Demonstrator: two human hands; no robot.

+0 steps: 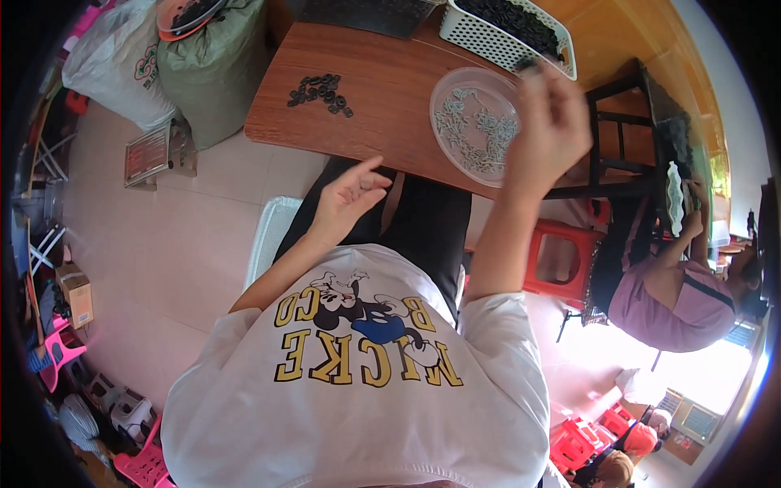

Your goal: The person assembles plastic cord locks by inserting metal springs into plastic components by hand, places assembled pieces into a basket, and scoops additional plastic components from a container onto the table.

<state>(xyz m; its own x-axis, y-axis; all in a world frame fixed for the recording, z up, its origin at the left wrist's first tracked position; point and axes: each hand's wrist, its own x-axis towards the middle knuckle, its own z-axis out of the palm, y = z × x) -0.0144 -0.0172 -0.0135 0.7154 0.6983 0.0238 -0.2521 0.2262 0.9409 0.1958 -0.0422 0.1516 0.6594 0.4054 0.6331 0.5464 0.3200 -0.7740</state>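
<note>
Little black pieces (498, 23) fill the white plastic basket (480, 41), full of holes, at one o'clock. The right hand (553, 118) is blurry beside it; I can't tell if its fingers pinch anything. A bump could tip the round, clear bowl (462, 78) and spill its shiny bits (494, 126). The left hand (350, 198), at eleven o'clock, has fingers apart.

Small-parts workshop, apparently; wooden table (378, 102) with tub (480, 76) of metal pieces (496, 126); basket (480, 42) of black parts (517, 23). Bulging sacks (213, 81); red stools (561, 287); another person (671, 301) at right.
</note>
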